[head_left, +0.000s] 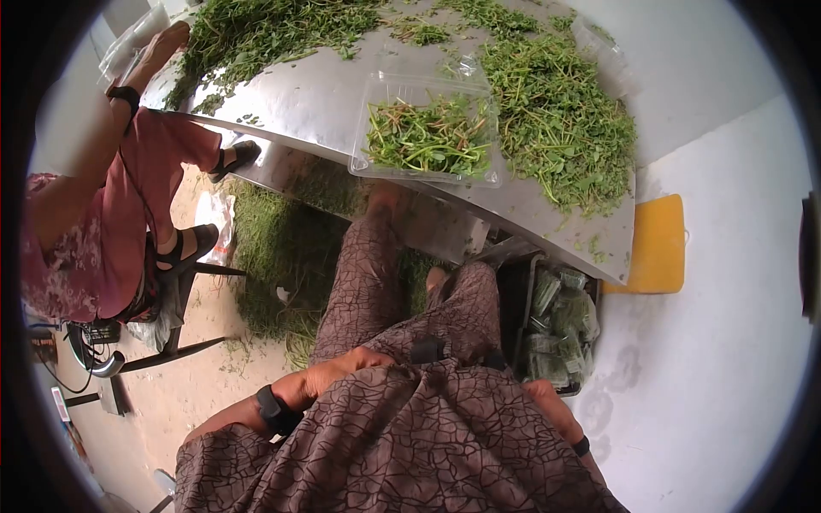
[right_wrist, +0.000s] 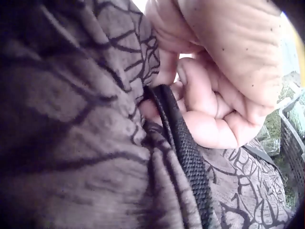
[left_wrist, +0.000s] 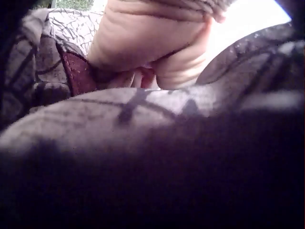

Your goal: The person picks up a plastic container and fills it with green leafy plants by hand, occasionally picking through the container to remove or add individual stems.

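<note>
My left hand (head_left: 346, 369) is at the waist of a brown shirt (head_left: 410, 445) with a dark crackle pattern. In the left wrist view its fingers bend inward, and a fold of cloth hides their tips; I cannot tell what they hold. A dark red band (left_wrist: 75, 70) shows beside that hand. At the other side of the waist is my right hand (right_wrist: 214, 107), its fingers curled round a black woven strap (right_wrist: 188, 148) against the cloth. Below the shirt front, a small black piece (head_left: 428, 349) lies over the patterned trousers (head_left: 363, 274).
A metal table (head_left: 316, 90) ahead bears heaps of green stems (head_left: 556, 120) and a clear plastic tray (head_left: 359, 154) of greens. A black crate (head_left: 523, 321) with packed greens (head_left: 560, 329) stands at right, near a yellow board (head_left: 658, 244). Another person (head_left: 94, 231) sits at left.
</note>
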Action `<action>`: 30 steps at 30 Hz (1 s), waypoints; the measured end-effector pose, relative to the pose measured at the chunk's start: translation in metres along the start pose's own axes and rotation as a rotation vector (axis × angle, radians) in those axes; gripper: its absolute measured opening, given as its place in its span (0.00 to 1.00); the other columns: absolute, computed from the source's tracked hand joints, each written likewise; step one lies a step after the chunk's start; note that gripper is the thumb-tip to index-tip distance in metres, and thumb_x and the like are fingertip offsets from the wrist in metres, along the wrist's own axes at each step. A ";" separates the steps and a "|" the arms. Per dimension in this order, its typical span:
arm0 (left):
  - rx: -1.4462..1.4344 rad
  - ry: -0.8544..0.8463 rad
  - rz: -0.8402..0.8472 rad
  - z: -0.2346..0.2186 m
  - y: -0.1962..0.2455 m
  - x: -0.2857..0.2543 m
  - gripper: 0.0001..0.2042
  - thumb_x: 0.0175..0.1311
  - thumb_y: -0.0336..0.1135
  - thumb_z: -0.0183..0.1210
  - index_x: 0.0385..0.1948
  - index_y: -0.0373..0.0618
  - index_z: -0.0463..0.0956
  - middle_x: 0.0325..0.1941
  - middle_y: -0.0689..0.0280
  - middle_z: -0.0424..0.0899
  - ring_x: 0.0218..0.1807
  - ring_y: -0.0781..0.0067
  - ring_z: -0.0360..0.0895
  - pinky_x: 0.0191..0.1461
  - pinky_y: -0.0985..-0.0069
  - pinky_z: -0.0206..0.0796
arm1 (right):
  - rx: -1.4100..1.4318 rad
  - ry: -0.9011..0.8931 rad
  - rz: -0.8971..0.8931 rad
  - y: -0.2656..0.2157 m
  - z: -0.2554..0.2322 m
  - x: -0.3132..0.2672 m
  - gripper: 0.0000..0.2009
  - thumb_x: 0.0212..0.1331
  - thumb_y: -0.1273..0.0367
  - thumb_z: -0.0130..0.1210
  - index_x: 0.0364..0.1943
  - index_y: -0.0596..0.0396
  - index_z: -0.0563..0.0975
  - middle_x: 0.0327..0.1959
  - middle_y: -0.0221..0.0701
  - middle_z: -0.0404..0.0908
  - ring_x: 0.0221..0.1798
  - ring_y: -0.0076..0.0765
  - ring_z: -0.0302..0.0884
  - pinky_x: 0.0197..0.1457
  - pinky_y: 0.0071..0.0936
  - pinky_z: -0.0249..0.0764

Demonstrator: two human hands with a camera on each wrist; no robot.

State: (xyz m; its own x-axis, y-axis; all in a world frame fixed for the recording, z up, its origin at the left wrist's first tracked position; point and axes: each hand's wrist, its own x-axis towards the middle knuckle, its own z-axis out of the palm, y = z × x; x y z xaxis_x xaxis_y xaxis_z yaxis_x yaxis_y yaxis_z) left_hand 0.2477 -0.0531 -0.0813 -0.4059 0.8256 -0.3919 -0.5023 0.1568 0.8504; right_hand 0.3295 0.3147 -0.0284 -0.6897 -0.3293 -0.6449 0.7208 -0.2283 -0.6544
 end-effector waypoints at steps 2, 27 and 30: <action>-0.263 -0.061 0.020 0.001 -0.002 0.005 0.32 0.57 0.54 0.65 0.54 0.33 0.73 0.53 0.64 0.78 0.52 0.76 0.73 0.59 0.75 0.64 | -0.084 0.063 0.030 -0.006 0.006 -0.002 0.07 0.63 0.74 0.54 0.31 0.63 0.82 0.29 0.25 0.82 0.29 0.16 0.75 0.31 0.16 0.71; 0.045 -0.035 -0.055 0.005 0.093 -0.016 0.02 0.64 0.23 0.55 0.34 0.36 0.77 0.28 0.76 0.76 0.31 0.89 0.68 0.33 0.85 0.60 | -0.325 0.052 -0.024 -0.012 0.024 -0.006 0.04 0.53 0.80 0.56 0.23 0.65 0.78 0.22 0.20 0.78 0.27 0.13 0.69 0.28 0.18 0.66; 0.061 0.009 -0.049 0.010 0.099 -0.019 0.02 0.64 0.23 0.55 0.32 0.37 0.77 0.27 0.77 0.76 0.28 0.89 0.66 0.30 0.84 0.58 | -0.341 -0.056 -0.011 -0.018 0.030 -0.005 0.03 0.54 0.79 0.57 0.26 0.66 0.80 0.25 0.23 0.81 0.29 0.14 0.71 0.31 0.17 0.69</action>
State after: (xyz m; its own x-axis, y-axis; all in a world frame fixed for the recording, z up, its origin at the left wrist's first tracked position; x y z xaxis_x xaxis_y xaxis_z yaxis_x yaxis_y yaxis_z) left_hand 0.2132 -0.0474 0.0137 -0.3894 0.8112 -0.4363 -0.4743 0.2295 0.8500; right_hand 0.3219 0.2930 -0.0012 -0.6855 -0.3802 -0.6209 0.6427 0.0846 -0.7614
